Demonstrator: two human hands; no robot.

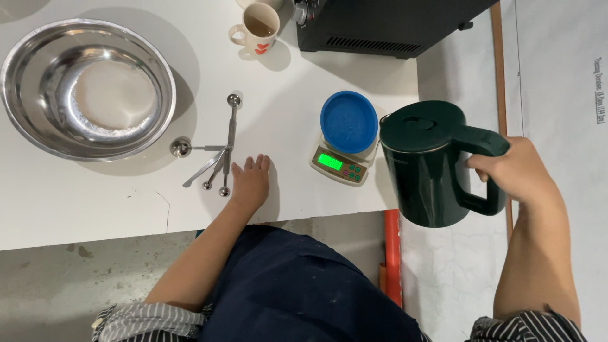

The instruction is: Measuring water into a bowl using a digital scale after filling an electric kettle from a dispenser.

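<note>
The right hand (516,170) is clamped around the handle of a dark green electric kettle (424,164), fingers wrapped through the loop, holding it in the air at about 3 o'clock in the view, off the right edge of the white tabletop (95,202). The kettle's lid is closed and its body sits just beside a small kitchen scale (340,166) with a lit green display. A blue round container (349,121) stands on the scale, at 10 o'clock from the kettle.

The left hand (250,182) lies flat on the tabletop near the front edge, palm down, fingers together and pointing to 12 o'clock, gripping nothing. Just beside it at 9 o'clock lies a fanned set of metal measuring spoons (218,152).

At 10 o'clock from the left hand, well apart, sits a large steel mixing bowl (25,114) with a white powder (114,95) in its bottom. At 12 o'clock stands a cream mug (256,30) holding a brown drink, and beside it, at 1 o'clock, a black appliance (380,25).
</note>
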